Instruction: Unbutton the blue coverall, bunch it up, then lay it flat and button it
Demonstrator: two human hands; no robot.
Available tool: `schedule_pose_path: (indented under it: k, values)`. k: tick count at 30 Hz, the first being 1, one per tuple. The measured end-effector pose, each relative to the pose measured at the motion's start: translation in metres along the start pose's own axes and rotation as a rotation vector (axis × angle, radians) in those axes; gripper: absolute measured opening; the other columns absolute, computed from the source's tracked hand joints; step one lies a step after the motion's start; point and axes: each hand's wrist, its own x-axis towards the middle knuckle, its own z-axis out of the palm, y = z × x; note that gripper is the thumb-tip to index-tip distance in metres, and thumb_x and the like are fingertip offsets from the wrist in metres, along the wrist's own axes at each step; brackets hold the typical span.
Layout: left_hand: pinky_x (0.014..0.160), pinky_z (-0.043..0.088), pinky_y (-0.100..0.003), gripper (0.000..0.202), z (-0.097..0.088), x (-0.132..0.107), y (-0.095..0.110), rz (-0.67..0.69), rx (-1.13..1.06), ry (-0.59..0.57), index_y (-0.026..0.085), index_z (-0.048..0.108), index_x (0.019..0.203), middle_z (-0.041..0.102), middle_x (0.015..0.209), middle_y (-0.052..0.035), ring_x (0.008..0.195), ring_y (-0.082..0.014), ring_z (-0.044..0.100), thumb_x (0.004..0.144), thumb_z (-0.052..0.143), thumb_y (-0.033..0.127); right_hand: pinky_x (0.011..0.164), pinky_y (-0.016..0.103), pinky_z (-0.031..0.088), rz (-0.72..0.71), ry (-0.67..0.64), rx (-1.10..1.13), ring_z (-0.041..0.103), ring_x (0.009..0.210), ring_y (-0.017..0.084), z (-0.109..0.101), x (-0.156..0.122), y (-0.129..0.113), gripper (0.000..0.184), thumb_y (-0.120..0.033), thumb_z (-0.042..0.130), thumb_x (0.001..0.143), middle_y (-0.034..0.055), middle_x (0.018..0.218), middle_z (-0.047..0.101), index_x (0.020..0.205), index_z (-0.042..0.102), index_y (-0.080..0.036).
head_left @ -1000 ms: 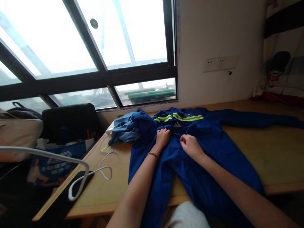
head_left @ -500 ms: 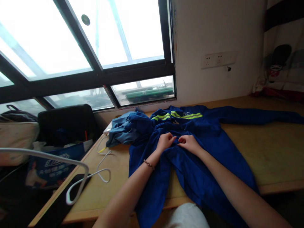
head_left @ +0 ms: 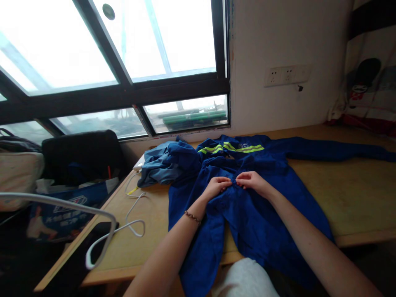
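A dark blue work jacket (head_left: pixel 266 198) lies spread on the table, with yellow-green reflective strips across its chest and one sleeve stretched out to the right. Below my hands its cloth parts into two sections, and the tabletop shows between them. My left hand (head_left: pixel 218 186) pinches the cloth at the middle of the front. Close beside it, my right hand (head_left: pixel 250 181) also pinches that cloth, fingertips almost meeting the left ones. Any button or fastener between the fingers is too small to make out. A crumpled lighter blue cloth (head_left: pixel 163 163) rests against the jacket's left side.
A white cable (head_left: pixel 136 222) loops over the left part of the wooden table (head_left: pixel 123 255). Bags (head_left: pixel 62 214) and a black chair back (head_left: pixel 83 154) stand left of the table edge. Behind are a window and a wall socket (head_left: pixel 287 75); a curtain (head_left: pixel 368 95) hangs at right.
My fingers have come together on the jacket's front; my right hand has risen slightly and its fingertips now pinch the cloth. The camera view has shifted a little.
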Motion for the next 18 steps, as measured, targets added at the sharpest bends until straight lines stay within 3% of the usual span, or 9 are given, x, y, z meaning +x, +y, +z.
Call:
schedule_pose_path:
  k: [6,13,18]
  values:
    - [0.043,0.022,-0.019,0.035,-0.0007,-0.0017,0.0019,-0.009,-0.062,-0.093,0.007,0.065,0.078,0.048,0.047,0.0036,0.041,-0.0035,0.035,0.052,0.073,0.031,0.042,0.018,0.031,0.048,-0.054,0.039,0.048,0.050,0.008,0.0045,0.0001,0.0037,0.030,-0.039,0.067,0.060,0.0012,0.057,0.057,0.069,0.062,-0.011]
    - [0.061,0.040,-0.022,0.031,0.0036,-0.0055,0.0033,-0.014,-0.267,-0.330,0.009,0.064,0.081,0.061,0.067,-0.0041,0.060,-0.0113,0.055,0.057,0.071,0.027,0.042,0.018,0.028,0.118,-0.094,0.304,0.043,0.045,0.005,0.0070,-0.0019,0.0019,0.021,-0.031,0.068,0.058,-0.0021,0.053,0.051,0.064,0.059,-0.013]
    - [0.065,0.041,-0.023,0.027,0.0056,-0.0089,0.0038,-0.027,-0.355,-0.366,0.009,0.063,0.078,0.061,0.068,-0.0051,0.062,-0.0120,0.056,0.057,0.070,0.024,0.044,0.020,0.032,0.145,-0.091,0.331,0.044,0.046,0.007,0.0088,-0.0030,0.0023,0.023,-0.033,0.067,0.057,-0.0009,0.055,0.052,0.065,0.058,-0.014]
